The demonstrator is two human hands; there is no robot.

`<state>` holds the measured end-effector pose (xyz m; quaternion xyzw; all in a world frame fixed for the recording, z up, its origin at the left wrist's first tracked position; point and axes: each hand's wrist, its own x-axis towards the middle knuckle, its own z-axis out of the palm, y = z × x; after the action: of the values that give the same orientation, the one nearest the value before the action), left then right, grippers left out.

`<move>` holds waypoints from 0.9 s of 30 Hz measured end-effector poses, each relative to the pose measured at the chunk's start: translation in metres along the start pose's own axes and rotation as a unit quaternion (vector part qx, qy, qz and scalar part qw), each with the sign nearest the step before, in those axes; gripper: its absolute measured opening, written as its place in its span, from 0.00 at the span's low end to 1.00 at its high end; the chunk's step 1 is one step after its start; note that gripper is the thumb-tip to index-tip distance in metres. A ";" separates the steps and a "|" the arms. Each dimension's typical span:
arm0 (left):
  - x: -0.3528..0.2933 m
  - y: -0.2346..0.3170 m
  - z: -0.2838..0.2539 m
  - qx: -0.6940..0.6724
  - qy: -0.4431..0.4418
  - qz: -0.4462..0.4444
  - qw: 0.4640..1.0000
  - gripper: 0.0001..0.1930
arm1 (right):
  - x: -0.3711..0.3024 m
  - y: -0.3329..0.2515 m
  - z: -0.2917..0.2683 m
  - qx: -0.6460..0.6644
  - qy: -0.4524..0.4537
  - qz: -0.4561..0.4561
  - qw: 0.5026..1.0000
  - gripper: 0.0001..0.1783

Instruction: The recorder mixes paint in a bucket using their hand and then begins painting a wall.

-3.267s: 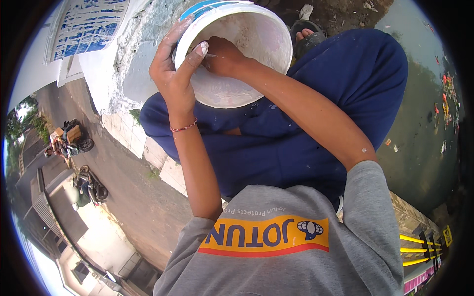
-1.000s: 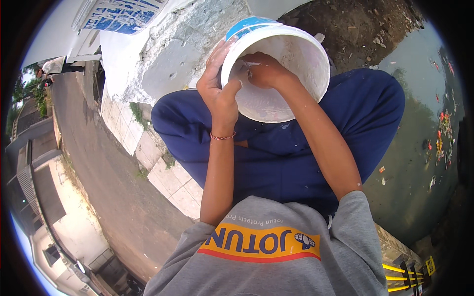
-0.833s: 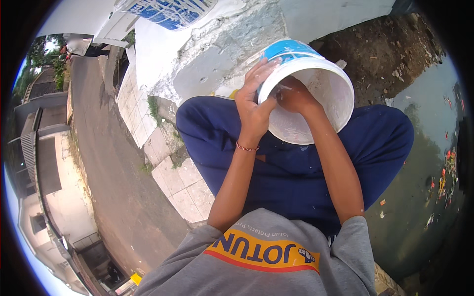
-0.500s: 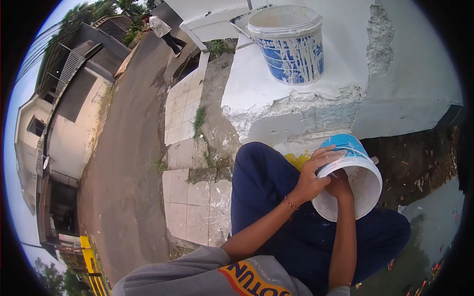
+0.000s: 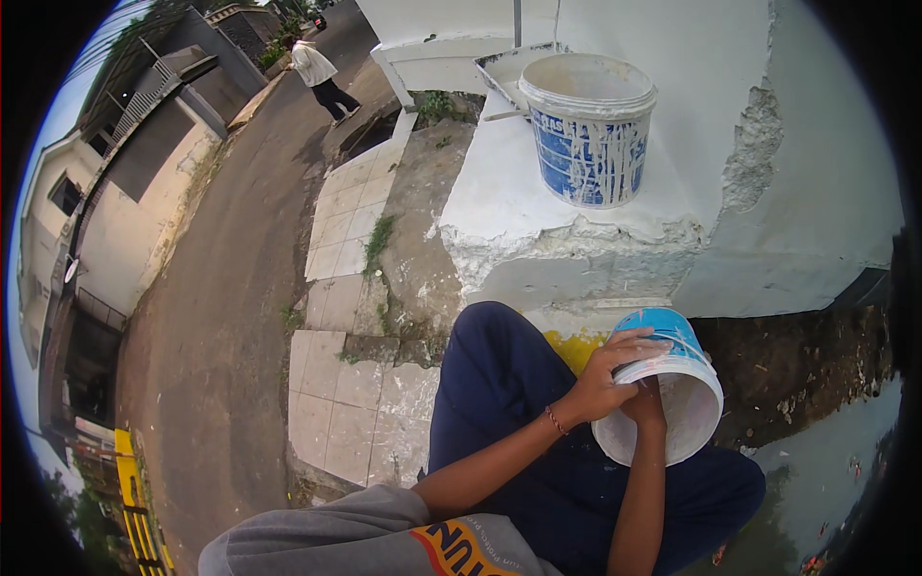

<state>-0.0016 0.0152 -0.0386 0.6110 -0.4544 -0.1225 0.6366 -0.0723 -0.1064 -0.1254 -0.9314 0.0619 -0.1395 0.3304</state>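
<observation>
Both hands were on the small pail (image 5: 672,403), lower right of centre in the frame. The left hand (image 5: 603,379) was clamped on its rim from outside, fingers spread over the blue wall and thumb toward the mouth. The right hand (image 5: 645,403) reached into the mouth, its fingers folded against the inner wall; whether they pinched anything could not be told, since the hand hid its own fingertips.

The pail was tipped on its side over the person's lap, mouth facing the camera, above dark blue trousers (image 5: 519,403). Its inside looked coated in dried whitish paint, with no liquid visible, so it seemed empty or nearly so. By that look, the work at the inner wall was under way and not finished: crust showed all round the inside, and the rim was smeared.

A big bucket (image 5: 588,130), blue and white and streaked with paint, stood upright on a white ledge (image 5: 499,202) at the upper centre of the frame, well apart from the hands and untouched. A flat tray (image 5: 499,72) lay just behind it, at the upper middle. The plaster (image 5: 759,154) to the right of the bucket was flaking. A walker (image 5: 317,72) was on the road (image 5: 221,288) at the upper left, far from the hands. Murky water (image 5: 816,499) lay at the lower right.
</observation>
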 end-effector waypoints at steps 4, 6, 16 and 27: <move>-0.001 0.002 0.005 -0.007 0.003 -0.004 1.000 0.33 | -0.005 0.002 -0.003 -0.017 -0.009 0.000 1.000 0.24; -0.001 0.003 0.007 -0.012 0.006 -0.009 1.000 0.32 | -0.005 -0.003 -0.010 0.002 -0.060 0.043 0.997 0.27; 0.000 0.000 0.007 -0.012 0.004 -0.004 1.000 0.33 | -0.005 0.009 -0.008 -0.079 -0.091 0.053 0.991 0.25; 0.002 -0.001 0.006 0.002 -0.008 -0.008 1.000 0.31 | 0.009 0.010 0.012 -0.117 0.114 -0.031 0.986 0.24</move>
<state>-0.0045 0.0098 -0.0392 0.6149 -0.4550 -0.1318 0.6305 -0.0604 -0.1085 -0.1385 -0.9433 0.0864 -0.2462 0.2052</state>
